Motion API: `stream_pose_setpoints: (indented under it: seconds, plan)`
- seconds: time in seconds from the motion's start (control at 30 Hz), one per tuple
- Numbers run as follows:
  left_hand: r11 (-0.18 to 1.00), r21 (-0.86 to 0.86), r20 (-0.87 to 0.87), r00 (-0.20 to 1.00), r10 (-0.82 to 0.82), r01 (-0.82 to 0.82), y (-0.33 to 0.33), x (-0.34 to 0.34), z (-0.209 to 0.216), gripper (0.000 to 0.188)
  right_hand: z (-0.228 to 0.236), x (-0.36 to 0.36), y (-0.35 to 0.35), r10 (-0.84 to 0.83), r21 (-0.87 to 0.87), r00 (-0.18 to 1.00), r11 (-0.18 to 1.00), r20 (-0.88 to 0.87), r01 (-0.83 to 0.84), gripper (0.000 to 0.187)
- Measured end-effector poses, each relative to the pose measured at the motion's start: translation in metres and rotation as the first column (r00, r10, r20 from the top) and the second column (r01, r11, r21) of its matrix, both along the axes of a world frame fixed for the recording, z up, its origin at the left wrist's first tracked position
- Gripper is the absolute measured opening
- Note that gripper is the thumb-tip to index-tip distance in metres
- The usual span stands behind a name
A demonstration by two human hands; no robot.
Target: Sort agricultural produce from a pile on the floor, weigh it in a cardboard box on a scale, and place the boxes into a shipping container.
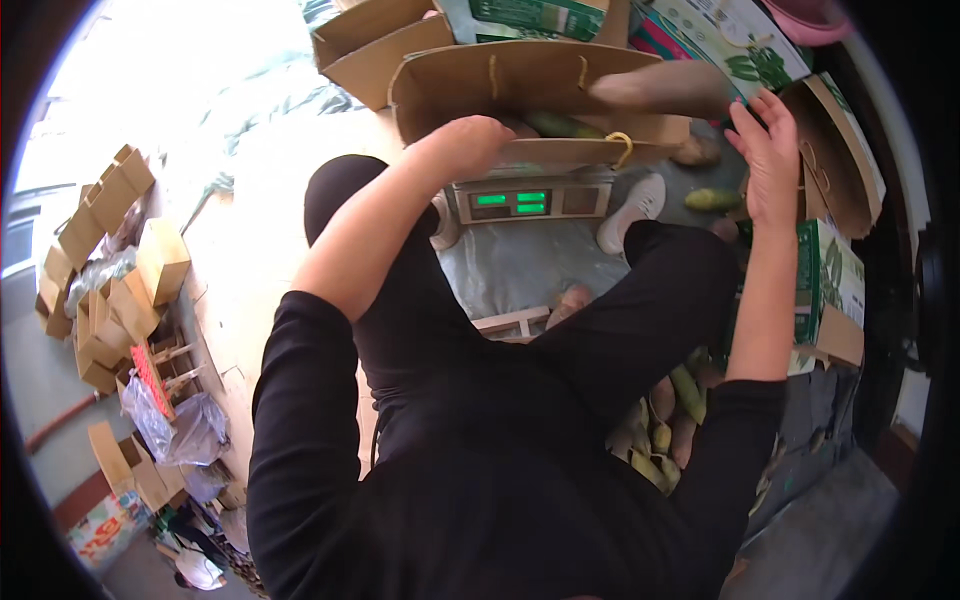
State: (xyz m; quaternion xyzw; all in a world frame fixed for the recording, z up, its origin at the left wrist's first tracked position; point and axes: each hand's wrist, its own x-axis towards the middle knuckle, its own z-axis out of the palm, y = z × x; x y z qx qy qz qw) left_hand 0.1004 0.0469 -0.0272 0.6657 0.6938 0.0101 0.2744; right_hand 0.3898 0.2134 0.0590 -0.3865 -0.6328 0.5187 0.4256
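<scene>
An open brown cardboard box (440, 85) with yellow cord handles rests on a scale (585, 200) with a lit green display. My left hand (475, 142) is closed at the left end of the box's near wall, its fingertips hidden. A green long vegetable (560, 125) lies inside. Over the box's right part is a long, pale brown root vegetable (660, 88), smeared by motion. Its right end is close to the fingertips of my right hand (765, 150), whose fingers are apart. Whether they still touch it is hard to tell.
Green and brown long vegetables (665, 420) lie in a heap by my right thigh. Another green one (712, 200) sits right of the scale. Printed boxes (830, 270) stand on the right, and several brown boxes (120, 300) at the far left. A small wooden stool (510, 325) is between my legs.
</scene>
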Motion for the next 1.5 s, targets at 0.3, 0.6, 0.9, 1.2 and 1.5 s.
stream_pose_setpoints:
  seconds: [0.3, 0.6, 0.9, 1.2, 1.5]
  plan:
    - [0.992, 0.12, -0.057, 0.998, -0.03, 0.037, -0.002, -0.002, -0.006, 0.033, -0.123, 0.167, -0.03, -0.242, -0.173, 0.894, 0.93, 0.378, 0.325, 0.035]
    - [0.991, 0.13, -0.055, 0.998, -0.007, 0.014, -0.002, -0.01, -0.005, 0.033, -0.257, 0.307, -0.192, -0.138, -0.168, 0.615, 0.895, 0.776, 0.412, 0.039]
    - [0.998, 0.049, -0.042, 0.998, 0.046, -0.044, 0.005, 0.011, 0.013, 0.037, -0.315, 0.365, -0.28, 0.195, -0.313, 0.411, 0.919, 0.89, 0.241, 0.066]
    - [0.995, 0.042, 0.009, 0.995, 0.096, -0.096, 0.009, 0.019, 0.015, 0.038, -0.306, 0.331, -0.318, 0.525, -0.608, 0.312, 0.63, 0.792, 0.483, 0.092]
    - [0.994, 0.068, -0.025, 0.996, 0.083, -0.081, 0.006, 0.012, 0.013, 0.038, -0.298, 0.301, -0.314, 0.544, -0.457, -0.082, 0.769, 0.835, 0.446, 0.076]
